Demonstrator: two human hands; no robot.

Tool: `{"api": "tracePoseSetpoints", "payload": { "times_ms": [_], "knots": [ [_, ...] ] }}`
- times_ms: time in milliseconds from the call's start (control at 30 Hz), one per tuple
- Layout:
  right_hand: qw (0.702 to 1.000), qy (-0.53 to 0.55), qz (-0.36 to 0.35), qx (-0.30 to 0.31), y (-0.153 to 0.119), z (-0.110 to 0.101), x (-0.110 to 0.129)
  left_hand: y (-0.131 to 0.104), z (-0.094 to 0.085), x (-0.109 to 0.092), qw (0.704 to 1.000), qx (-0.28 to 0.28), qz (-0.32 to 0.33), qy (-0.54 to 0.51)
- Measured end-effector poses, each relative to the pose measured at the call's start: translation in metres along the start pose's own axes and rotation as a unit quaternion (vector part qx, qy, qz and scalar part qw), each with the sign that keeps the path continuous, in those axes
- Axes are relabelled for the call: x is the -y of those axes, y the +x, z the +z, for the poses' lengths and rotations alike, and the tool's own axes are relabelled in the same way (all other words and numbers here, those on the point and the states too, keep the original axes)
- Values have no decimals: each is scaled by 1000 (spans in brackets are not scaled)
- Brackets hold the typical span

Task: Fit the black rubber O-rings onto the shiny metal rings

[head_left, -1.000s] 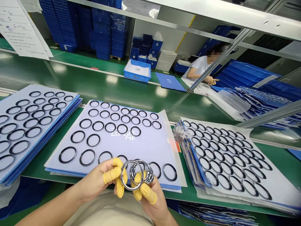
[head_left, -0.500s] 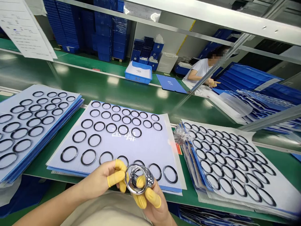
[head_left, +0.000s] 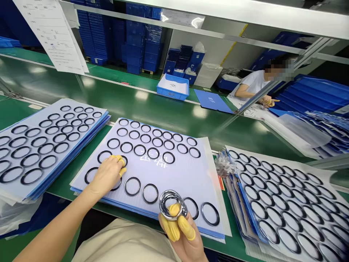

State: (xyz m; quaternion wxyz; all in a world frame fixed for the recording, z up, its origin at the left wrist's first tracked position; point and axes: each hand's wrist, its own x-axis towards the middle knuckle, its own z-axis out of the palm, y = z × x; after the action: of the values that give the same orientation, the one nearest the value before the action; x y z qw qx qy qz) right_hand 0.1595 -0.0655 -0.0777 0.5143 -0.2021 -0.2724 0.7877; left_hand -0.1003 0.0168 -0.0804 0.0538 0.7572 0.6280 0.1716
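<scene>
My left hand point(head_left: 109, 171), with yellow finger cots, is over the left part of the middle sheet point(head_left: 180, 174). Its fingers are closed at a dark-rimmed ring point(head_left: 125, 160), partly hidden by the fingertips and apparently lying on the sheet. Near the front edge, my right hand point(head_left: 180, 227) holds a bunch of shiny metal rings point(head_left: 171, 205), its yellow-covered fingers partly inside them. Rows of similar rings, such as this ring point(head_left: 132, 186), lie around both hands. My left forearm and hand cover parts of some rings.
Another ring-covered stack point(head_left: 89, 134) stands at left, and one point(head_left: 256, 233) at right. A crumpled clear plastic bundle point(head_left: 225, 164) sits between stacks. Beyond are a blue tray point(head_left: 172, 92), a blue sheet point(head_left: 214, 102) and a person point(head_left: 251, 85). A metal post point(head_left: 259, 94) slants across the right.
My left hand has left the bunch of rings and moved left and away from me, to a ring on the middle sheet. My right hand keeps holding the bunch. The view has shifted left.
</scene>
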Motion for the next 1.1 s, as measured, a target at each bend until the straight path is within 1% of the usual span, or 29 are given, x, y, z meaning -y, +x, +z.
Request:
{"api": "tracePoseSetpoints", "payload": {
  "times_ms": [67, 167, 233, 267, 300, 333, 367, 400, 433, 467, 533, 600, 700, 833, 1000, 1033, 1100],
  "knots": [
    [1000, 0, -7, 9, 3, 3, 0, -1, -2, 0, 1000, -6, -9, -25],
    [1000, -8, -9, 2, 4, 3, 0, -5, -11, -6, 996, -29, -21, -79],
    [1000, -16, -6, -13, 5, 2, -1, -11, -21, -16, 981, -26, -28, -190],
    [1000, -18, -6, -20, 5, 2, -1, -14, -26, -23, 955, -9, -35, -294],
    [999, -20, -6, -28, 6, 2, -2, -18, -30, -31, 913, 18, -44, -404],
    [999, -22, -7, -36, 6, 2, -2, -21, -34, -39, 860, 50, -54, -504],
    [999, -27, -6, -43, 6, 2, -3, -24, -36, -48, 806, 82, -64, -583],
    [998, -35, -1, -51, 7, 3, -3, -26, -37, -56, 758, 111, -73, -638],
    [997, -44, 7, -60, 7, 3, -3, -27, -37, -63, 717, 136, -83, -679],
    [996, -54, 15, -66, 6, 3, -3, -28, -36, -70, 682, 156, -92, -709],
    [995, -66, 28, -65, 5, 4, -3, -28, -33, -78, 629, 186, -110, -747],
    [996, -71, 27, -48, 4, 5, -2, -28, -31, -83, 599, 203, -125, -764],
    [996, -75, 19, -35, 1, 4, -1, -28, -28, -87, 582, 219, -137, -771],
    [996, -78, 22, -29, -1, 4, -2, -30, -26, -90, 579, 230, -131, -771],
    [994, -90, 38, -39, 1, 10, 0, -31, -25, -92, 589, 241, -123, -762],
    [995, -91, 38, -32, 1, 12, 0, -32, -24, -92, 595, 242, -121, -757],
    [995, -91, 34, -17, 1, 13, 0, -33, -23, -93, 616, 243, -115, -741]
  ]
}}
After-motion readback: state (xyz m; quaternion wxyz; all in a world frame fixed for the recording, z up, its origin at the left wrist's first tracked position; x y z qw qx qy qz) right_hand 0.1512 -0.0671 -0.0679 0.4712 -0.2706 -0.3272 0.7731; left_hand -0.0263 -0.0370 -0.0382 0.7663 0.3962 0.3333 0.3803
